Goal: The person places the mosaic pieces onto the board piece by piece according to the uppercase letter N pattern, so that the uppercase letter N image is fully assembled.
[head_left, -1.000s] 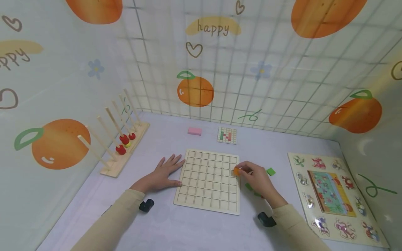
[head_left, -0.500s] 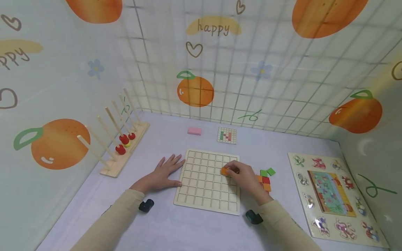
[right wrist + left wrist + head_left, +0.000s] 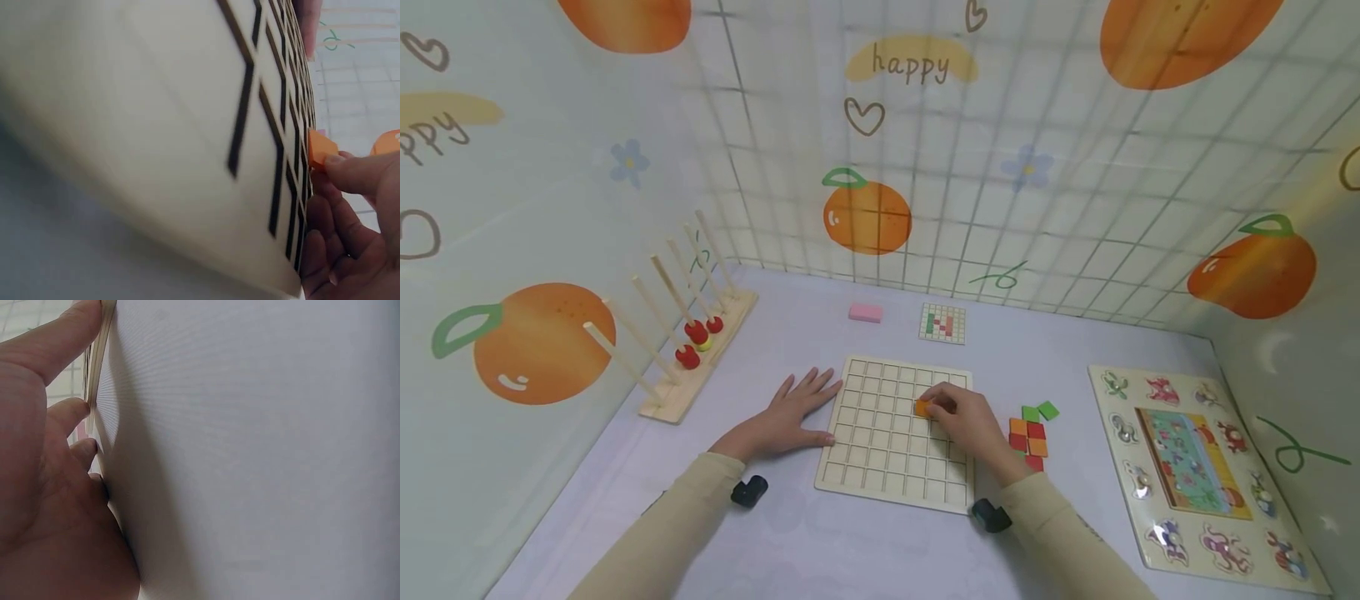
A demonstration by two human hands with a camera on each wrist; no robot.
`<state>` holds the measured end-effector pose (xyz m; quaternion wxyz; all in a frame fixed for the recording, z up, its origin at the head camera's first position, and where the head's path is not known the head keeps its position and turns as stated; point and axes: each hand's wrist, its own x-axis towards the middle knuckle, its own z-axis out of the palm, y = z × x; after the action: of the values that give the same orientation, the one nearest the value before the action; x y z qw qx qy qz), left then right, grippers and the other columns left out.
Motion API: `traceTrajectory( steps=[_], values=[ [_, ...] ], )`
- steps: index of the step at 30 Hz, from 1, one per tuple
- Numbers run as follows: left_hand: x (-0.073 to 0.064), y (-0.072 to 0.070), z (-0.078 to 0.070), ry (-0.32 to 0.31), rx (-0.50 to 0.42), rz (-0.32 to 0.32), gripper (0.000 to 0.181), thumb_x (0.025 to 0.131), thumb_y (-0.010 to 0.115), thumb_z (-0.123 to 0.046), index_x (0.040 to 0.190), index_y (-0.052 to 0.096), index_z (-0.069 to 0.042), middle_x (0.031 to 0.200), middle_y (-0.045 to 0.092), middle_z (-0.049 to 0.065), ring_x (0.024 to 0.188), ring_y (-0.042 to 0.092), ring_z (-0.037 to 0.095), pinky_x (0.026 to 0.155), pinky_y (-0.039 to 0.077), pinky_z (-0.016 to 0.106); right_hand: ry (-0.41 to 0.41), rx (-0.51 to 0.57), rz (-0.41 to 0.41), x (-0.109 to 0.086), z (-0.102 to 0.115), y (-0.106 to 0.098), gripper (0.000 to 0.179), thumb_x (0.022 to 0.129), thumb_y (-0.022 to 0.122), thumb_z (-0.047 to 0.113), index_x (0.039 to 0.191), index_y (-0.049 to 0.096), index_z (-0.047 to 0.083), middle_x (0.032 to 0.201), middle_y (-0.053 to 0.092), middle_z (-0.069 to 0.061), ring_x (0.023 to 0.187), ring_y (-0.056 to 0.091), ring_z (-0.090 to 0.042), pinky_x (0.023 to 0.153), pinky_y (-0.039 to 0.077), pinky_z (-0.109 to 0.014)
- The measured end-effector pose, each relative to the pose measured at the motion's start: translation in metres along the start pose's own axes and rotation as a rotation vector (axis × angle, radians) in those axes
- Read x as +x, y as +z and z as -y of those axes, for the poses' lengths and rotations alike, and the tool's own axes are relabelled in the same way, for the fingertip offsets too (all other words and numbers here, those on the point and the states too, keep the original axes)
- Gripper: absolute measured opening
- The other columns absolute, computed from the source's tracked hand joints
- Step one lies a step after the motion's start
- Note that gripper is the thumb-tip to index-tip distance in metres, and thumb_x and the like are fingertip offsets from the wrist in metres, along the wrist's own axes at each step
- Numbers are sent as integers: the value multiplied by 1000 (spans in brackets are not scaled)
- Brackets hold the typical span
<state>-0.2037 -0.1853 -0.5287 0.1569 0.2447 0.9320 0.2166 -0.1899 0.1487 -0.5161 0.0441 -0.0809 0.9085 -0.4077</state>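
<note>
A pale wooden grid board [image 3: 880, 450] with square recesses lies in the middle of the table. My right hand [image 3: 961, 419] is over its right half and pinches an orange square tile [image 3: 922, 408] between thumb and fingers. In the right wrist view the orange tile [image 3: 321, 149] stands tilted, one edge right at the grid. My left hand [image 3: 790, 417] lies with fingers spread at the board's left edge, thumb and fingertips against it. The left wrist view shows the left thumb [image 3: 69, 337] on the board's side. Loose red, orange and green tiles [image 3: 1028, 437] lie right of the board.
At the back are a pink block [image 3: 866, 313] and a small pattern card [image 3: 942, 323]. A wooden peg rack [image 3: 677, 404] with red and yellow beads stands left. An animal picture puzzle [image 3: 1206, 483] lies at the right. Printed fabric walls [image 3: 865, 275] enclose the table.
My right hand has carried the orange tile leftward from the board's right edge over the grid, uncovering the loose tiles at the right. The left hand has stayed in place.
</note>
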Motion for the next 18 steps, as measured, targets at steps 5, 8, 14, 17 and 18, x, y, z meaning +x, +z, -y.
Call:
traceTrajectory(
  steps=[5, 8, 14, 17, 18],
  values=[
    [0, -1, -1, 0, -2, 3, 99, 87, 70, -61, 164, 22, -22, 171, 6, 3, 157, -5, 28, 124, -10, 53, 0, 8, 1, 2, 3, 3, 11, 97, 72, 16, 104, 74, 24, 96, 70, 10, 87, 61, -13, 83, 54, -33],
    [-1, -2, -2, 3, 0, 3, 98, 87, 70, -61, 164, 22, -21, 171, 7, 3, 157, -5, 29, 124, -10, 54, -9, 11, 1, 2, 3, 4, 11, 96, 72, 14, 103, 74, 22, 96, 68, 9, 84, 58, -14, 77, 52, -32],
    [0, -2, -2, -1, 5, 5, 98, 88, 70, -60, 164, 22, -22, 171, 7, 3, 157, -5, 29, 124, -10, 54, -50, -24, 11, 2, 3, 4, 16, 91, 78, 9, 103, 73, 18, 95, 61, 6, 83, 54, -14, 74, 51, -31],
    [0, -2, -1, -2, 7, 6, 98, 88, 70, -61, 164, 22, -22, 171, 7, 3, 157, -5, 29, 124, -9, 54, -61, -41, 17, 2, 3, 4, 18, 89, 80, 9, 105, 74, 16, 100, 62, 5, 85, 54, -14, 78, 51, -33],
    [0, -1, -1, -1, 9, 6, 98, 88, 70, -61, 164, 22, -22, 171, 7, 3, 157, -5, 29, 124, -9, 54, -62, -49, 18, 2, 3, 4, 18, 89, 80, 10, 105, 75, 16, 102, 62, 5, 85, 54, -14, 78, 51, -33]
  ],
)
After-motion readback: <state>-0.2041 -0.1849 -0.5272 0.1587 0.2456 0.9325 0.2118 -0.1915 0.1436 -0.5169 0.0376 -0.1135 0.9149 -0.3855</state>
